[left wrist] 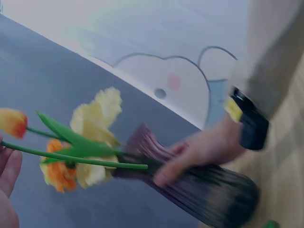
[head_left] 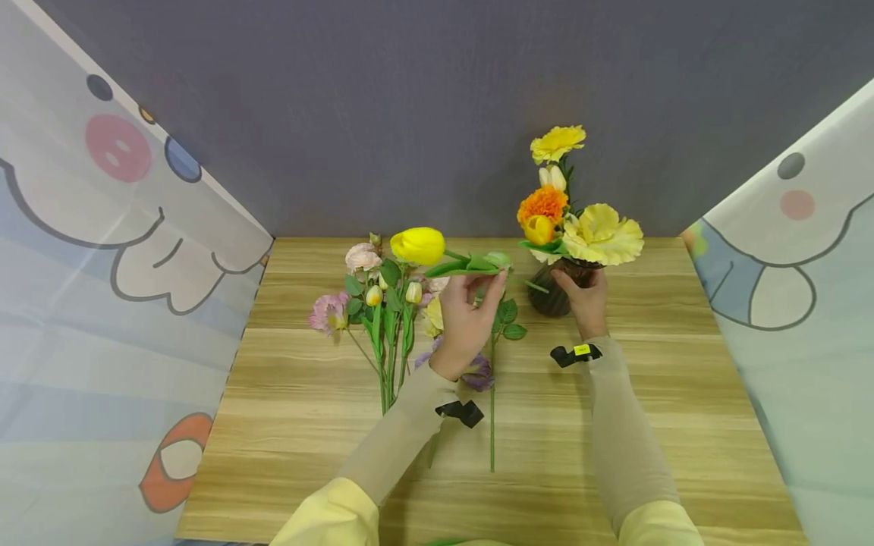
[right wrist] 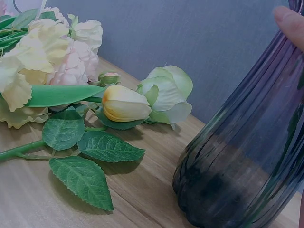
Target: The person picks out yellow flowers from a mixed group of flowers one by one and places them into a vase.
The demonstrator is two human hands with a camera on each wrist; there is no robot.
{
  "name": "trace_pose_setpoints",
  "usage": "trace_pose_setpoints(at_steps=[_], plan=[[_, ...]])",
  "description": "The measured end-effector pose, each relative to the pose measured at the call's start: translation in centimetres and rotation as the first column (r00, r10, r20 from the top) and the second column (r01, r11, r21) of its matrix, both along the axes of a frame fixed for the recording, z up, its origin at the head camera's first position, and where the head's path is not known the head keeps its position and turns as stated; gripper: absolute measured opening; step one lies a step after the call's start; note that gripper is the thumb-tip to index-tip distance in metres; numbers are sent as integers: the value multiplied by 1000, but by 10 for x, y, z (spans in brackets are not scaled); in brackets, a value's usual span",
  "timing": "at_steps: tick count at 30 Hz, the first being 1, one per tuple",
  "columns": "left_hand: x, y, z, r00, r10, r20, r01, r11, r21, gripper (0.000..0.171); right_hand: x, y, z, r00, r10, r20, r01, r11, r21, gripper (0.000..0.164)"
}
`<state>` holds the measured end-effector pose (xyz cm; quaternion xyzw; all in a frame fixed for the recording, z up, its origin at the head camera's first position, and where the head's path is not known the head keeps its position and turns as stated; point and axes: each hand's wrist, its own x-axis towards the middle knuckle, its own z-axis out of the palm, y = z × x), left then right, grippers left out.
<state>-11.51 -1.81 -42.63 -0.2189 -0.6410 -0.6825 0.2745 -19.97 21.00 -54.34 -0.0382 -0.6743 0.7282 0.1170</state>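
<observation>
A yellow artificial tulip (head_left: 418,246) with green leaves is pinched by its stem in my left hand (head_left: 464,326). It lies nearly level above the table, bloom to the left. The cut end of its stem (left wrist: 109,164) points toward the vase and is outside its mouth. My right hand (head_left: 585,299) grips the neck of the dark purple ribbed glass vase (right wrist: 232,175). Standing in the vase are a yellow carnation (head_left: 558,142), an orange bloom (head_left: 542,205), a wide pale-yellow flower (head_left: 604,236), a white tulip (head_left: 553,178) and an orange-yellow tulip (left wrist: 13,122).
Loose artificial flowers lie left of the vase on the wooden table (head_left: 273,425), among them a pink-purple bloom (head_left: 329,312), a pale rose (head_left: 363,258) and a pale-green flower (right wrist: 168,92). A leafy stem (head_left: 492,409) runs toward the front. A grey wall (head_left: 410,114) stands behind.
</observation>
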Motion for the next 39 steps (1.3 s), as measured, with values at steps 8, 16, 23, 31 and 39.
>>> trace_pose_setpoints(at_steps=[8,16,23,31,39], plan=[[-11,17,33,998,-23,-61,24,1000,8,18,-2,0,-1,1000,0,-27,0,1000,-18,44],[-35,29,33,1000,9,13,-9,999,-53,18,-4,0,-6,1000,-2,-9,1,1000,-6,56],[-51,37,24,994,63,85,-48,984,-174,15,-5,-1,-5,1000,-1,-21,2,1000,19,59],[-67,46,8,979,104,173,-46,951,-307,17,-7,-1,-5,999,18,-31,-18,1000,-8,61],[-70,59,-8,941,68,331,61,929,-364,18,-5,-1,-6,993,41,-107,-51,994,-95,60]])
